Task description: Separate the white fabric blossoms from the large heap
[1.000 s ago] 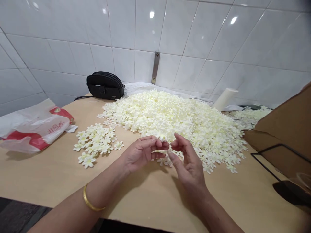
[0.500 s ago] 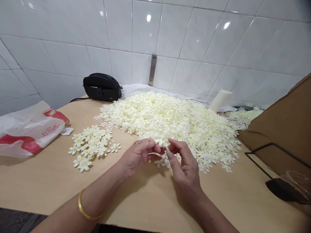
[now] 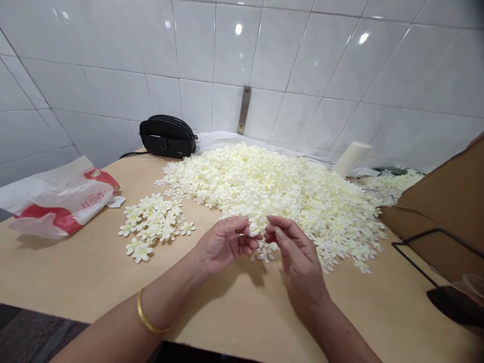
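Observation:
In front of a large pile of cream-white artificial flowers (image 3: 245,176), my left hand (image 3: 227,244) pinches one flower (image 3: 257,227) between thumb and fingertips. Its petals blend into the pile behind. Just right of that flower is my right hand (image 3: 297,252), with thumb and index finger pressed together; whatever lies between them is too small to make out. Both hands are held a little above the tabletop. A smaller group of loose flowers (image 3: 157,222) with yellowish centres lies on the table to the left.
A red-and-white plastic bag (image 3: 71,196) rests at the left, a black pouch (image 3: 167,136) at the back. Behind the pile leans a white roll (image 3: 351,159). On the right are a cardboard box (image 3: 446,201) and dark-lensed glasses (image 3: 454,302). A tiled wall (image 3: 196,50) bounds the table (image 3: 234,322).
The view has swung slightly left, so everything appears farther right. My fingertips have moved a little apart, the flower staying with my left hand.

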`<state>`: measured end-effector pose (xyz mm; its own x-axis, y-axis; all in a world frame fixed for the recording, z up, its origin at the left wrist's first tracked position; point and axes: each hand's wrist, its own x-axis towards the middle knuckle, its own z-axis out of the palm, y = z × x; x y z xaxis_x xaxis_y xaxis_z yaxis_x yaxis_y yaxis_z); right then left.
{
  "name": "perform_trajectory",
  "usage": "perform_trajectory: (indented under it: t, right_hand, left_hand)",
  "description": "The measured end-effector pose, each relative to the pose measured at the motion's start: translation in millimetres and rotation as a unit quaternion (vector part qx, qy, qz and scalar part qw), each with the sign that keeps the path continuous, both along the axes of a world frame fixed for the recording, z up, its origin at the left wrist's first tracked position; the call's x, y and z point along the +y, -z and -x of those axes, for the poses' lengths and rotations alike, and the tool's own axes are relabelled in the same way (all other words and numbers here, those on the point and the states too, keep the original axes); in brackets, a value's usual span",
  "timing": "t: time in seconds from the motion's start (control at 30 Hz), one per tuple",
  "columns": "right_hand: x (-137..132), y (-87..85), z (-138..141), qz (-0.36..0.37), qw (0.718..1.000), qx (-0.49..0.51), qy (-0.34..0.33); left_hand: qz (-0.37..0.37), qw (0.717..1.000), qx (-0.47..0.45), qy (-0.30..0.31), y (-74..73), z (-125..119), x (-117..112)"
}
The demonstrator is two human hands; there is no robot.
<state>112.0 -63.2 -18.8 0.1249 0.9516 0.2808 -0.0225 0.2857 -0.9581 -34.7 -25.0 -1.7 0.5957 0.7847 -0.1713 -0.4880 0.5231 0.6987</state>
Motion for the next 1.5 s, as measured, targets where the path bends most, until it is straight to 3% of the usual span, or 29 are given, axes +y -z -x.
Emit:
perform_trajectory:
  t: [0.17,0.27,0.33,0.4,0.47,0.5,0.6,0.67,0.83,0.93,1.03,1.1,1.2,1.27,1.33,1.43,1.5]
  right_hand:
    - [4.4,-8.6,0.3,0.002,0.992,-0.122,-0.039]
    - [13.5,-23.4,-3.5,0.006,0.982,-0.173,-0.069]
    - [21.3,-33.8,-6.6,0.018,0.983,-0.16,-0.085]
    - [29.1,-40.7,-8.5,0.028,0.989,-0.117,-0.091]
    - [35.5,-42.0,-9.2,0.031,0.993,-0.071,-0.087]
    - [37.9,-40.5,-9.3,0.027,0.995,-0.052,-0.081]
    - [41.0,-31.1,-8.6,0.006,0.999,-0.013,-0.043]
    - [40.2,-24.9,-8.0,-0.007,1.0,-0.008,-0.017]
    - [36.4,-19.8,-9.0,-0.001,1.0,-0.012,-0.018]
    - [38.0,-17.8,-11.3,0.057,0.995,0.048,-0.063]
    - [40.1,-15.4,-11.1,0.116,0.978,0.124,-0.126]
    - [40.2,-15.3,-8.7,0.117,0.976,0.137,-0.119]
    - [38.1,-17.6,-4.0,0.11,0.987,0.078,-0.085]
    - [36.7,-18.9,-2.1,0.117,0.989,0.031,-0.089]
    - [36.3,-18.8,-2.2,0.112,0.987,0.012,-0.115]
    - [37.9,-16.0,-4.8,0.077,0.984,0.014,-0.163]
    - [39.7,-13.6,-6.9,0.063,0.981,0.016,-0.184]
  left_hand:
    - [-0.088,0.988,0.115,-0.048,3.4,-2.6,3.4]
    - [-0.186,0.961,0.194,-0.066,-2.6,-6.7,7.2]
    - [-0.288,0.918,0.251,-0.106,-9.1,-10.7,10.4]
    - [-0.386,0.858,0.302,-0.152,-15.3,-15.3,13.2]
    - [-0.435,0.823,0.321,-0.176,-19.2,-20.1,14.7]
    - [-0.428,0.829,0.312,-0.179,-19.9,-22.3,14.9]
    - [-0.321,0.902,0.234,-0.169,-17.7,-27.3,14.3]
    - [-0.25,0.935,0.196,-0.155,-14.4,-29.1,14.0]
    - [-0.219,0.949,0.199,-0.113,-8.8,-31.1,15.3]
    - [-0.22,0.957,0.174,-0.073,-6.5,-29.9,16.8]
    - [-0.258,0.94,0.211,-0.078,-3.1,-26.8,17.1]
    - [-0.318,0.899,0.274,-0.128,-1.0,-24.9,15.9]
    - [-0.395,0.833,0.336,-0.193,0.1,-23.8,12.4]
    - [-0.402,0.829,0.334,-0.199,-0.6,-23.9,10.9]
    - [-0.352,0.866,0.307,-0.178,-1.4,-23.7,11.5]
    - [-0.207,0.948,0.217,-0.107,-0.9,-22.4,16.1]
    - [-0.136,0.976,0.155,-0.063,0.2,-21.4,19.1]
